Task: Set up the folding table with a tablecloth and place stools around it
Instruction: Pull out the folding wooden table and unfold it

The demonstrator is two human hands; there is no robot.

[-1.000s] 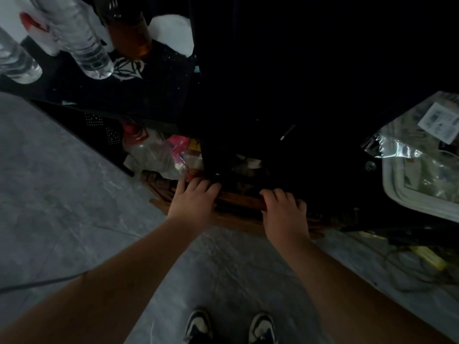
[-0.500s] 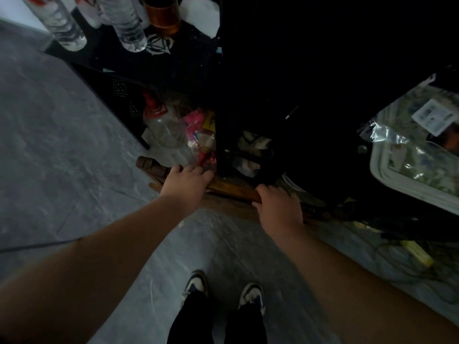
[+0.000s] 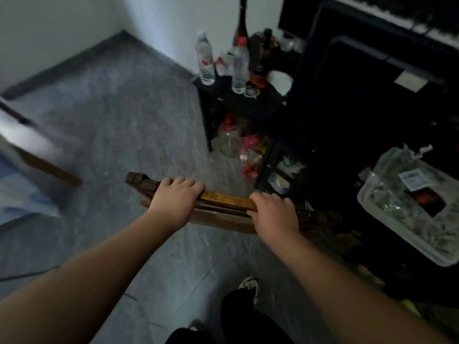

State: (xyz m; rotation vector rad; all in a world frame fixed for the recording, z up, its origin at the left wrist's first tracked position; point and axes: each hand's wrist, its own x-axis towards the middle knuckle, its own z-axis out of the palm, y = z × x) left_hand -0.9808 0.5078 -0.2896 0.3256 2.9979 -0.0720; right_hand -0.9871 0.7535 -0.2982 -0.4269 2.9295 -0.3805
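Left hand: your left hand (image 3: pixel 176 198) is curling its fingers over the top edge of the folded wooden table (image 3: pixel 224 207), near the table's dark carved end.
Right hand: your right hand (image 3: pixel 273 211) is gripping the same top edge further along, well apart from the left, fingers wrapped over the wood.
Folded wooden table: it is standing on edge, flat and narrow, between your two hands, over the grey floor (image 3: pixel 119 135). Whether its lower edge is touching the floor cannot be told.
Beyond the table: a low black shelf (image 3: pixel 248 100) is carrying clear water bottles (image 3: pixel 205 59) and a dark brown bottle (image 3: pixel 258 70). A large clear jug with a red cap (image 3: pixel 229 139) is sitting under the shelf, with pink wrapped packets (image 3: pixel 252 150) just beside it.
Right of the table: a clear plastic bag holding a patterned cloth (image 3: pixel 417 207) is lying near your right hand, against dark furniture.
Below the table: your shoe (image 3: pixel 249 285) and a dark trouser leg are showing.
Left of the table: a blurred wooden leg (image 3: pixel 49 167) is slanting across the floor.
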